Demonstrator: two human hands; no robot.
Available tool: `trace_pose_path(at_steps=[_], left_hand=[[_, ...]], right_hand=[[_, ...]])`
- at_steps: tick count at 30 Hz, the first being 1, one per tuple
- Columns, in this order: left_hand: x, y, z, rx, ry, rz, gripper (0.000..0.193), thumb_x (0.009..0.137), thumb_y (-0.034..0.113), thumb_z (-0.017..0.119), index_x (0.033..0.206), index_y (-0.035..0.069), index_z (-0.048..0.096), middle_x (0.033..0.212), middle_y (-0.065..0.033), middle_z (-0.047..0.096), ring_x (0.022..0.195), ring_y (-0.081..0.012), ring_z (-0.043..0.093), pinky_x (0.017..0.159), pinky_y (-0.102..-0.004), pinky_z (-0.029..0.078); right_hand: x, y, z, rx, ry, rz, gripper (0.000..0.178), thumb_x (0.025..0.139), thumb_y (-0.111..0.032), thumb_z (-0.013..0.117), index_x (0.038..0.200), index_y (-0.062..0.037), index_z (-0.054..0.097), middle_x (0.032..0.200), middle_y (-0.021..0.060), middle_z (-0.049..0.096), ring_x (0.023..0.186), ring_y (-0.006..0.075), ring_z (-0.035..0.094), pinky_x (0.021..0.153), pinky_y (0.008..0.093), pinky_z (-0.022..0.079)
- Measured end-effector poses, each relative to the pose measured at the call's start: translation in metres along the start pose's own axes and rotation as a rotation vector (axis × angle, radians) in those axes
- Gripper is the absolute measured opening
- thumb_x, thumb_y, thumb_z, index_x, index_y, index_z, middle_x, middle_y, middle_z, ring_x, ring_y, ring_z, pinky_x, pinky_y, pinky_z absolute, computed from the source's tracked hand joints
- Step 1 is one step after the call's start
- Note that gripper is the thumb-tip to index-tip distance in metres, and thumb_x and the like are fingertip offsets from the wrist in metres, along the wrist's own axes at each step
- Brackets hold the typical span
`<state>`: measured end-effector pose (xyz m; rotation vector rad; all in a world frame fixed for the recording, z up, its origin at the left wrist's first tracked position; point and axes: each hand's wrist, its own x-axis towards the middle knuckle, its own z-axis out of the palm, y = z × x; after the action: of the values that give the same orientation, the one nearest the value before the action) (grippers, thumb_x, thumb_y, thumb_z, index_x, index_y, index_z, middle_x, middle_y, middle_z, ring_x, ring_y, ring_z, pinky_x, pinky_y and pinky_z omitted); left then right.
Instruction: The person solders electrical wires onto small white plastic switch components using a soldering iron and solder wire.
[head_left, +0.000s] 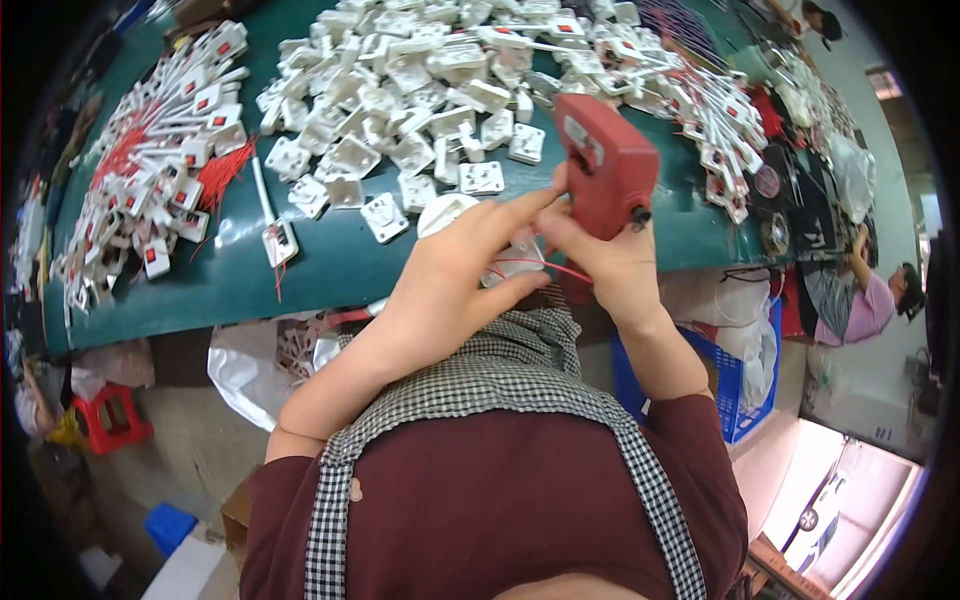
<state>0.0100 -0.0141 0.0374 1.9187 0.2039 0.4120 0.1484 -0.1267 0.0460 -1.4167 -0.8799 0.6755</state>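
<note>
Left hand (452,268) grasped a white plastic casing (520,264) between thumb and fingers; right hand (625,265), beside it, was closed around a red tool (612,168). A red wire (568,271) ran from the casing toward the right hand. Beyond the grip, a heap of white parts (390,95) covered the green table (225,290); to its left lay bundled red-wired pieces (165,175).

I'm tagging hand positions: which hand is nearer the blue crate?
Right. In view, the right hand is up and left of the blue crate; the left hand is farther left.
</note>
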Motion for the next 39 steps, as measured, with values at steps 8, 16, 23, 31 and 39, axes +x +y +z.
trace_pose_path(at_steps=[8,16,23,31,39], left_hand=[[-0.018,-0.024,-0.001,-0.546,0.058,-0.222,0.036,0.078,0.013,0.072,0.111,0.003,0.06,0.09,-0.0029,0.061,0.08,-0.0096,0.052,0.073,-0.0254,0.044],[-0.027,-0.024,-0.013,-0.338,-0.069,-0.179,0.026,0.078,0.013,0.073,0.097,-0.001,0.061,0.08,-0.0038,0.06,0.072,-0.0085,0.054,0.065,-0.0246,0.045],[-0.058,-0.028,-0.031,-0.741,0.056,-0.322,0.01,0.084,0.006,0.067,0.088,-0.004,0.068,0.086,-0.0067,0.064,0.069,-0.0084,0.056,0.061,-0.0215,0.044],[-0.032,-0.035,-0.032,0.149,0.448,-0.157,0.007,0.076,0.002,0.067,0.082,0.003,0.067,0.073,-0.0071,0.064,0.064,-0.0144,0.061,0.057,-0.0269,0.045],[-0.019,-0.038,-0.01,0.405,0.472,-0.127,0.006,0.074,0.009,0.069,0.077,0.009,0.064,0.067,-0.0029,0.062,0.058,-0.0211,0.06,0.052,-0.0313,0.045]], right_hand=[[-0.017,0.007,0.023,0.192,0.027,-0.025,0.101,0.074,0.012,0.066,0.148,-0.0102,0.001,0.103,0.0076,0.046,0.084,0.0177,0.061,0.07,0.0289,0.053],[-0.023,0.018,0.029,0.0,-0.037,0.013,0.104,0.075,0.008,0.069,0.148,-0.009,-0.003,0.098,0.01,0.053,0.08,0.0144,0.059,0.07,0.0291,0.052],[-0.025,0.035,0.038,-0.036,0.018,-0.266,0.109,0.072,0.006,0.073,0.147,-0.0071,-0.005,0.107,0.0132,0.057,0.092,0.0195,0.062,0.075,0.0317,0.053],[0.005,0.074,0.043,-0.314,0.025,-0.284,0.095,0.077,0.005,0.067,0.147,-0.0059,0.004,0.099,0.0125,0.06,0.094,0.0202,0.062,0.085,0.0345,0.047],[-0.007,0.048,0.016,0.021,-0.014,-0.036,0.069,0.083,-0.02,0.069,0.14,-0.0051,0.031,0.11,0.0089,0.057,0.096,0.0179,0.062,0.078,0.0283,0.05]])
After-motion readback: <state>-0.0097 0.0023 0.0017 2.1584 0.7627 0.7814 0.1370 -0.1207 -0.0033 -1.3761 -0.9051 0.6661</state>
